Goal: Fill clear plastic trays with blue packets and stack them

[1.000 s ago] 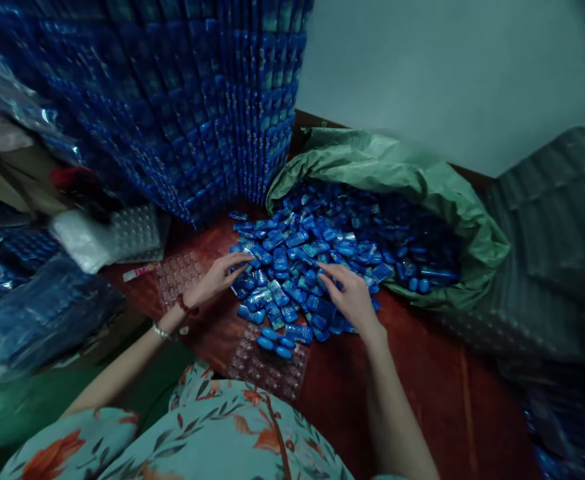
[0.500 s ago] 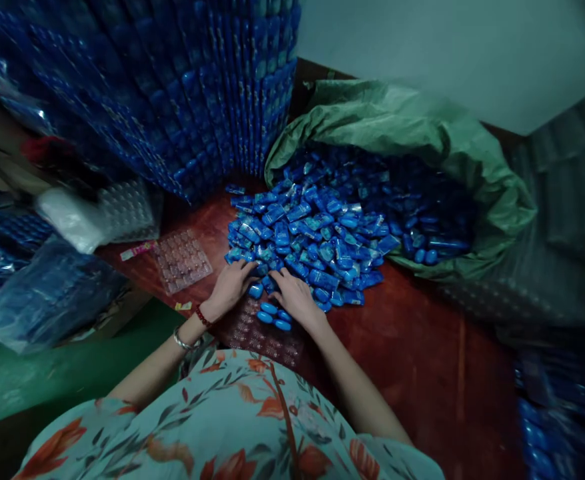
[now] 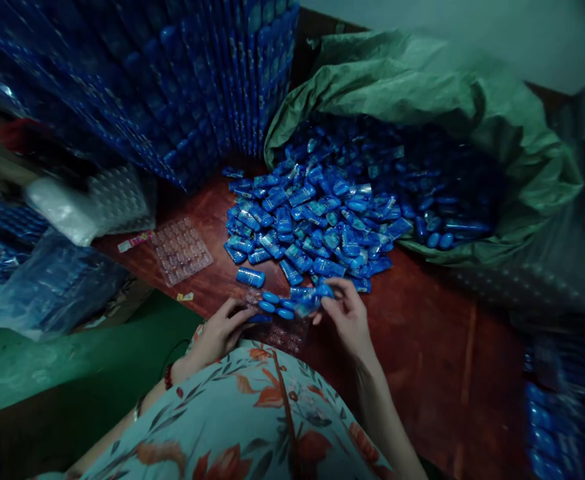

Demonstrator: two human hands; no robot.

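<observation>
A heap of small blue wrapped pieces spills from a green sack onto the red-brown table. In front of me lies a clear blister tray with a few blue pieces set in its near rows. My left hand rests on the tray's left edge, fingers bent over a blue piece. My right hand pinches a small bunch of blue pieces just above the tray. One loose blue piece lies alone between heap and tray.
A tall stack of filled blue trays rises at the back left. An empty clear tray and a pile of clear trays lie to the left, with plastic bags of blue pieces. More bags sit at the right edge.
Both hands drew back from the heap toward me, pulling some blue pieces down to the tray. The right hand now grips a bunch; the view tilted down.
</observation>
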